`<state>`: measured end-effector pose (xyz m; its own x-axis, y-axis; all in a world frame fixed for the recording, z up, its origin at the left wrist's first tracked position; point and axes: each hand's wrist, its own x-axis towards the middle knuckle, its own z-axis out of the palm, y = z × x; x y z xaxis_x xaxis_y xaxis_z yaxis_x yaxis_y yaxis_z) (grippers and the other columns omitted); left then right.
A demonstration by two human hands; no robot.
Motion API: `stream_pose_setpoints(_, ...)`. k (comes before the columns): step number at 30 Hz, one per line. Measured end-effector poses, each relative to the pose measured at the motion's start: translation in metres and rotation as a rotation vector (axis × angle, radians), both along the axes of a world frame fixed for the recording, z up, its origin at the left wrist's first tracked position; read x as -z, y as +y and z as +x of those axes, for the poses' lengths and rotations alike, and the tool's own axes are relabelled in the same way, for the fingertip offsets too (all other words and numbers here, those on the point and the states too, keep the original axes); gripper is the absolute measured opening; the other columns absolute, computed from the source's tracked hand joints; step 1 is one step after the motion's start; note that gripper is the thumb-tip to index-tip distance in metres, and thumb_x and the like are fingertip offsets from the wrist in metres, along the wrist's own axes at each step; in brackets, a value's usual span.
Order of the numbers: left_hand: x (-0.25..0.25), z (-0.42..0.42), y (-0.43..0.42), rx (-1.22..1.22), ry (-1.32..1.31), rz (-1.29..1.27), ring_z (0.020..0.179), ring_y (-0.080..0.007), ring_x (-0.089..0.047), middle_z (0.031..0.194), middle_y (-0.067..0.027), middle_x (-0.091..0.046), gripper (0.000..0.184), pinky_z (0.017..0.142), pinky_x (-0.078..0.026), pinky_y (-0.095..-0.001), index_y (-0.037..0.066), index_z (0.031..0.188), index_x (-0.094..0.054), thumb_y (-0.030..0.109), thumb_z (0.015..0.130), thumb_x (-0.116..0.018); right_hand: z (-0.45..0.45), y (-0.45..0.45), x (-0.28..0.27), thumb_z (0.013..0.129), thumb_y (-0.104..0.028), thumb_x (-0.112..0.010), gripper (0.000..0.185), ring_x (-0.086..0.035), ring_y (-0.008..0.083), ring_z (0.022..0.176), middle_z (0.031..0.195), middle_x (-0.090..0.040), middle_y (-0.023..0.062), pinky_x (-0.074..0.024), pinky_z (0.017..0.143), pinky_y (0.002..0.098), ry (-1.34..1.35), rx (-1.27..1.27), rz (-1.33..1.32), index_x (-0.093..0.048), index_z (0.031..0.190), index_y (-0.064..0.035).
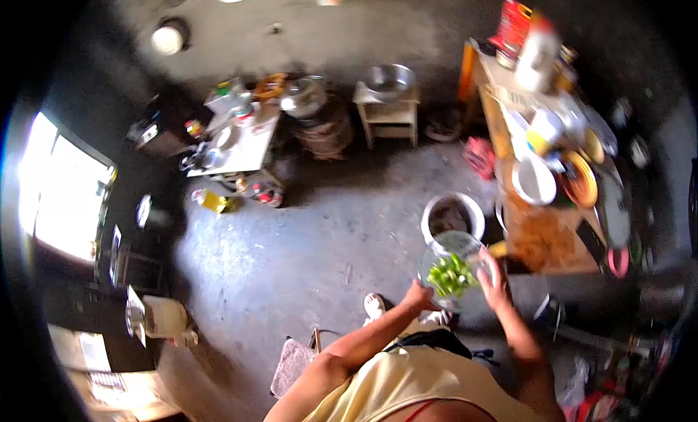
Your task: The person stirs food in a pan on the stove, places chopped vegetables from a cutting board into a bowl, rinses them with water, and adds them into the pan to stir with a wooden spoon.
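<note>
Both of my hands hold a clear bowl (456, 243) with chopped green pieces (451, 275) inside, in front of my body. My left hand (419, 297) grips the bowl's left side near the bottom. On the right side, my right hand (493, 278) has its fingers against the rim. Just beyond the bowl, a white basin (475, 214) with dark contents stands on the floor, partly overlapped by the bowl.
On the right stands a wooden table (542, 240) with a white bowl (534, 180), an orange bowl (579, 179) and bottles. A stool (389, 115) holds a metal basin (390, 81). A yellow bottle (211, 201) is on the floor beside a white table (251, 147).
</note>
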<state>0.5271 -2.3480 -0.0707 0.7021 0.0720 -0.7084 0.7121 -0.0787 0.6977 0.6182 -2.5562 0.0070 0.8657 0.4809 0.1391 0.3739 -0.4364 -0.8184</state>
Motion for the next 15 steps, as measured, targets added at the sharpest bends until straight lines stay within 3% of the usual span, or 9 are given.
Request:
stream_pose_setpoints(2,0.002,-0.005,0.030,0.204,-0.092,0.160,0.090,-0.0411,-0.060,0.107,-0.0274,-0.055,0.051,0.065,-0.055,-0.0449,-0.005,0.119,-0.034,0.010,0.075,-0.054,-0.014,0.044,0.010,0.089,-0.014,-0.056,0.030,-0.050,0.0253,0.115,0.123,-0.052,0.0141,-0.0409,0.095,0.0342,0.108,-0.186,0.100,-0.054,0.116,-0.0022)
stream_pose_setpoints(4,-0.002,-0.015,0.061,0.205,-0.088,0.141,0.090,-0.0378,-0.062,0.110,-0.0283,-0.055,0.053,0.070,-0.054,-0.0418,-0.006,0.120,-0.036,0.012,0.074,-0.055,-0.017,0.101,-0.029,0.081,-0.004,-0.060,0.017,-0.057,0.0247,0.103,0.105,-0.061,0.0127,-0.0452,0.087,0.0329,0.022,-0.288,0.027,-0.063,0.098,-0.0018)
stream_pose_setpoints(6,-0.029,-0.023,0.103,0.072,-0.088,0.023,0.083,-0.0391,-0.064,0.110,-0.0273,-0.055,0.053,0.063,-0.056,-0.0414,-0.006,0.121,-0.034,0.009,0.075,-0.054,-0.013,0.148,-0.053,0.076,0.000,-0.062,0.016,-0.060,0.0243,0.094,0.096,-0.062,0.0116,-0.0469,0.082,0.0320,-0.079,-0.313,0.005,-0.065,0.092,-0.0023)
stream_pose_setpoints(8,-0.036,-0.038,0.141,-0.539,0.022,-0.394,0.072,-0.0410,-0.064,0.111,-0.0254,-0.052,0.048,0.052,-0.058,-0.0405,-0.006,0.120,-0.032,0.005,0.077,-0.049,-0.002,0.191,-0.068,0.073,0.004,-0.062,0.016,-0.060,0.0211,0.085,0.088,-0.062,0.0091,-0.0479,0.075,0.0298,-0.057,-0.328,0.080,-0.066,0.087,-0.0021)
stream_pose_setpoints(9,-0.027,-0.049,0.163,-0.568,0.004,-0.394,0.072,-0.0410,-0.064,0.111,-0.0254,-0.052,0.048,0.052,-0.058,-0.0405,-0.006,0.120,-0.032,0.005,0.077,-0.049,0.004,0.210,-0.075,0.073,0.005,-0.063,0.015,-0.060,0.0167,0.081,0.085,-0.062,0.0064,-0.0475,0.073,0.0266,-0.031,-0.351,0.151,-0.065,0.087,-0.0027)
stream_pose_setpoints(11,-0.001,-0.070,0.207,-0.640,-0.031,-0.223,0.071,-0.0425,-0.064,0.111,-0.0252,-0.051,0.046,0.052,-0.059,-0.0421,-0.006,0.120,-0.030,0.005,0.078,-0.047,0.021,0.241,-0.076,0.075,0.006,-0.063,0.020,-0.060,0.0136,0.080,0.085,-0.062,0.0039,-0.0486,0.074,0.0251,0.492,-0.317,0.405,-0.063,0.091,-0.0042)
stream_pose_setpoints(13,-0.041,-0.095,0.247,-0.779,-0.058,-0.223,0.074,-0.0408,-0.065,0.111,-0.0266,-0.051,0.044,0.055,-0.060,-0.0401,-0.005,0.119,-0.028,0.004,0.079,-0.044,0.038,0.274,-0.074,0.076,0.007,-0.062,0.025,-0.061,0.0129,0.080,0.088,-0.063,0.0035,-0.0501,0.077,0.0252,0.852,-0.372,0.728,-0.061,0.098,-0.0047)
stream_pose_setpoints(14,-0.063,-0.106,0.263,-0.865,-0.051,-0.177,0.075,-0.0395,-0.065,0.109,-0.0258,-0.052,0.043,0.055,-0.060,-0.0398,-0.004,0.118,-0.027,0.003,0.079,-0.044,0.047,0.289,-0.070,0.077,0.008,-0.060,0.027,-0.061,0.0130,0.085,0.091,-0.063,0.0052,-0.0509,0.080,0.0263,0.957,-0.398,0.770,-0.060,0.101,-0.0041)
stream_pose_setpoints(15,-0.070,-0.121,0.278,-0.978,-0.125,-0.255,0.081,-0.0392,-0.064,0.110,-0.0251,-0.050,0.042,0.054,-0.060,-0.0404,-0.003,0.117,-0.028,0.002,0.079,-0.043,0.057,0.310,-0.063,0.073,0.007,-0.064,0.029,-0.060,0.0194,0.087,0.094,-0.063,0.0077,-0.0495,0.081,0.0315,0.944,-0.401,0.587,-0.063,0.100,-0.0054)
